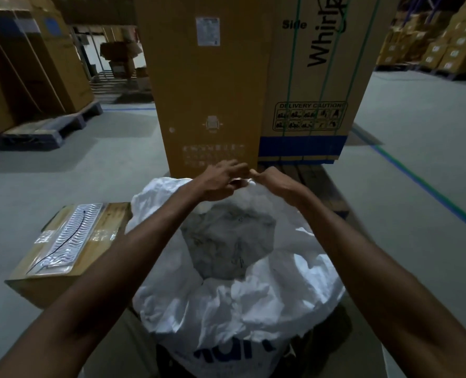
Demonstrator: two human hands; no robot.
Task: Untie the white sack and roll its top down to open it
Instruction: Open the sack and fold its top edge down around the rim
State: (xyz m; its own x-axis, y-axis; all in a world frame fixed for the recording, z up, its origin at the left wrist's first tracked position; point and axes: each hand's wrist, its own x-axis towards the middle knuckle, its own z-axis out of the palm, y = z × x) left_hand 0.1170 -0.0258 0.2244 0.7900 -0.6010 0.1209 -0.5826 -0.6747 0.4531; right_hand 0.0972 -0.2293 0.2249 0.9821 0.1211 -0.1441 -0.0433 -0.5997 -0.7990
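Observation:
A big white sack (234, 301) with blue lettering stands on the floor right in front of me. Its mouth gapes in the middle, showing a grey crumpled lining or contents (226, 241). Both arms reach over it to the far rim. My left hand (218, 181) and my right hand (272, 181) meet there, fingers pinched on the white fabric of the far edge. Any tie or string is hidden by the fingers.
A tall cardboard appliance box (210, 85) stands just behind the sack, and a second one (316, 85) with green straps rests on a pallet. A low carton (62, 241) with a taped plastic sheet lies at the left. Stacked cartons on pallets line both sides.

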